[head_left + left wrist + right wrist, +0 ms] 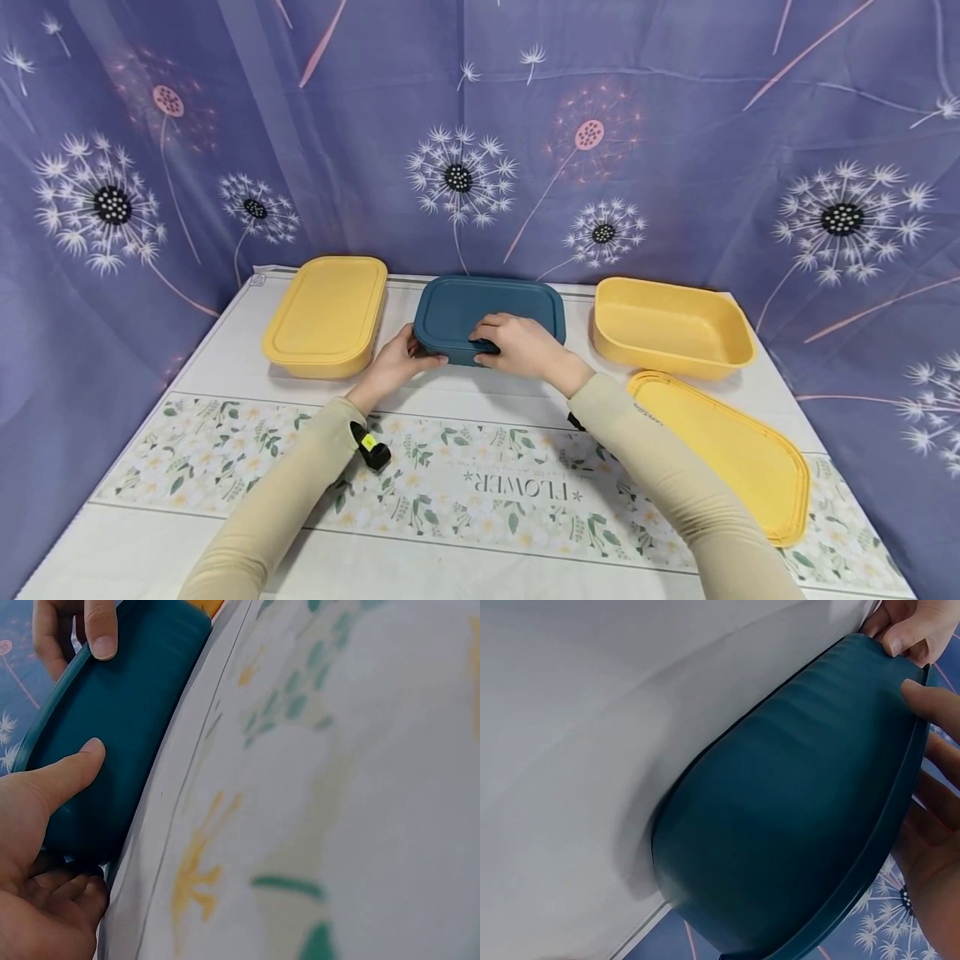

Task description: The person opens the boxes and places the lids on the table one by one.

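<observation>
Hands, left (393,360) and right (517,346), clamp the lidded teal plastic box (495,304); 1 yellow plastic tub (671,325) remains open, its yellow lid (731,454) flat on the surface (225,342).

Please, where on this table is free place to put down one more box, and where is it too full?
Free: the near strip of the table, between the two sleeves, and the near-left part below the closed yellow box. Crowded: the back row, where both hands grip the blue box, the open yellow box, and the yellow lid at right.
</observation>
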A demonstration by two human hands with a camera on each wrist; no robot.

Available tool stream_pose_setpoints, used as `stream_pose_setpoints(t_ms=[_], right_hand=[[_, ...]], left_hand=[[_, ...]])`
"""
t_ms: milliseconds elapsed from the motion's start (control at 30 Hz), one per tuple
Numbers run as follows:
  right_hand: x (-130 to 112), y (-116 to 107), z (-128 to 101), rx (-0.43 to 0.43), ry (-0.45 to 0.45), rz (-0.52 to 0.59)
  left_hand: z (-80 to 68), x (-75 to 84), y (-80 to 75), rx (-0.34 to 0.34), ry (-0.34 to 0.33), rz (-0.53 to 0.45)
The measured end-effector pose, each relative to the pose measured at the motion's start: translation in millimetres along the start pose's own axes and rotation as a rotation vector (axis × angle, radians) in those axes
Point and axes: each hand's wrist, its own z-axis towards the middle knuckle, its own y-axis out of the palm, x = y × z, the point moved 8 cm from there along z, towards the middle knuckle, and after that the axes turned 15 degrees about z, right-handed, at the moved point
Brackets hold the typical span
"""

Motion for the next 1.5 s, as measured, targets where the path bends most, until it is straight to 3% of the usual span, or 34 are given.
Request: stream_pose_setpoints(t_ms=[933, 1500], right_hand=[[4.0, -3.6, 0.8, 0.005, 0.019, 0.051], [8.9, -8.0, 0.3, 0.028, 0.056, 0.102]], left_hand=[[0.7, 4.8, 0.2, -0.005, 0.013, -0.027], [3.8, -3.0, 0.7, 0.013, 0.012, 0.005]])
